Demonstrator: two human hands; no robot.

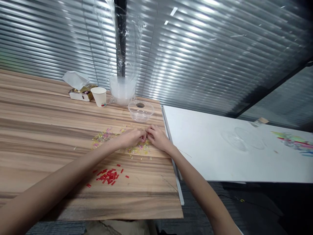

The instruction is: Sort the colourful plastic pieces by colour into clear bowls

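Both bare hands meet over the wood-grain table [49, 130], near its right edge, with the left hand [133, 136] and the right hand [158, 137] set fingertip to fingertip. The fingers of each are curled inward and drawn close together; whether they pinch a piece between them cannot be told, since the knuckles cover the spot where they meet. Around and beneath them lies a loose scatter of small yellow and pink pieces [139, 149], which spreads leftward past the left wrist and also shows just beyond the left forearm. Nearer the person, well apart from that scatter, a heap of short red pieces [109, 176] lies on the table, with a few strays around its edges. Just beyond the hands stands a clear plastic bowl [141, 114], and behind it, slightly to the left, a stack of clear containers [122, 91] sits in a tall transparent bag [134, 42]. A paper cup [99, 97] stands upright to the left of the stack, beside a tissue box [79, 95] with a white tissue sticking up. To the right, a white table [195, 147] carries flat clear plastic items [234, 140] and, farther along, a blurred bunch of coloured pieces [295, 143]. Slatted blinds [195, 58] line the background.
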